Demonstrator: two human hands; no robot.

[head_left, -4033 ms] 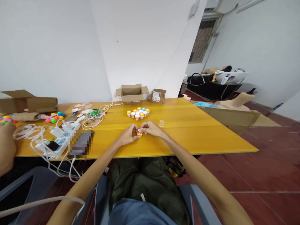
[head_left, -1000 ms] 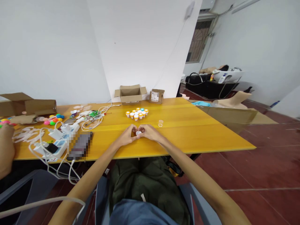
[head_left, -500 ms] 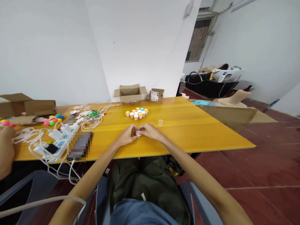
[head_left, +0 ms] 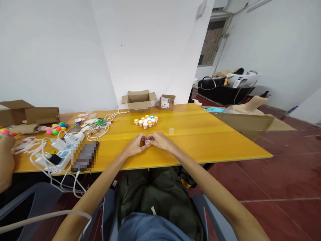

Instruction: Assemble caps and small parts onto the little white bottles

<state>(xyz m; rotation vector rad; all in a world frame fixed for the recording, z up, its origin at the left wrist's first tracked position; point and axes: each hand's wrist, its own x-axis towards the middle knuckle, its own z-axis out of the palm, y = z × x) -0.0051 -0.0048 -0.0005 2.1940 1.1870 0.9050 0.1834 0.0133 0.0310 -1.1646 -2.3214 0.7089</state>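
The left hand (head_left: 135, 145) and the right hand (head_left: 158, 140) meet at the middle of the yellow worktop (head_left: 213, 140), and their fingertips pinch together one small white-capped jar (head_left: 147, 142) just above the surface. Behind the hands stands a cluster of small jars (head_left: 146, 121) with orange bodies, and a clear small cup (head_left: 171, 131) is near on the right. Further back are an open cardboard box (head_left: 138, 100) and a smaller closed box (head_left: 167, 102). On the left lie white cables (head_left: 99, 129), a power strip (head_left: 61, 154) and coloured balls (head_left: 56, 128). Another person's hand (head_left: 6, 160) rests at the left edge.
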